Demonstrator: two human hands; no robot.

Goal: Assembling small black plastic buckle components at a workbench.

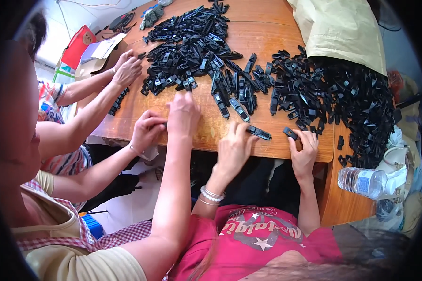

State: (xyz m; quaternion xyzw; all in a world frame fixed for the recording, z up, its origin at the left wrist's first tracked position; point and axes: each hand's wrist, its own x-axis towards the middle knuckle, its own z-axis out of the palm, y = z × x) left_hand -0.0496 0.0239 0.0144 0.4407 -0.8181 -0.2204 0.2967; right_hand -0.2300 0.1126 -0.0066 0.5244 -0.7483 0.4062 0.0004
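My left hand [234, 146], with bracelets at its wrist, is at the front of the wooden table [206, 136]. Its fingers close on one end of a long black plastic piece [259, 132]. To the right, thumb and fingers of my right hand [305, 149] pinch a small black plastic piece [290, 133] just over the tabletop. The two pieces are apart. Nearby lie a heap of long black pieces [239, 89] and, right of it, a heap of smaller black pieces [300, 89].
At my left a co-worker's hands [183, 114] handle a black piece; another person's hands [126, 70] work beyond. A beige sack [342, 33] spills black pieces at the right. A clear plastic bottle [361, 181] lies near the right edge. A carton [98, 61] stands far left.
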